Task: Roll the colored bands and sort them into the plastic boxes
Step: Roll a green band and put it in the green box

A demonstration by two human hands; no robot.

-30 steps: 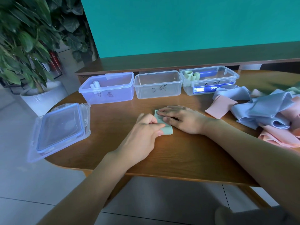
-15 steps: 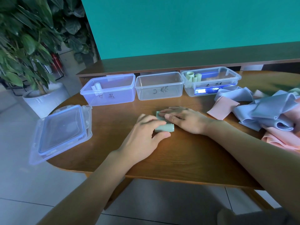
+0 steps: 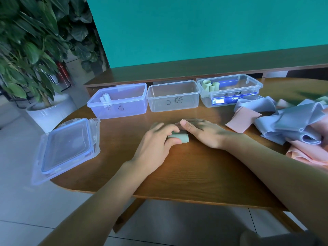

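rolling a green band (image 3: 179,137) on the worktop (image 3: 195,171): flat a second ago, now a tight roll. left hand (image 3: 156,144) fingers pinch it; right hand (image 3: 200,132) rests flat beside it. likely next, the far right box (image 3: 252,93) with green rolls.

Bare table (image 3: 195,167) near; boxes (image 3: 173,96) wall far edge.

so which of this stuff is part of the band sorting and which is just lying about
Job: pale green rolled band in left hand, right hand, three clear plastic boxes, pile of blue and pink bands.
Lying about: clear plastic lid, potted plant.
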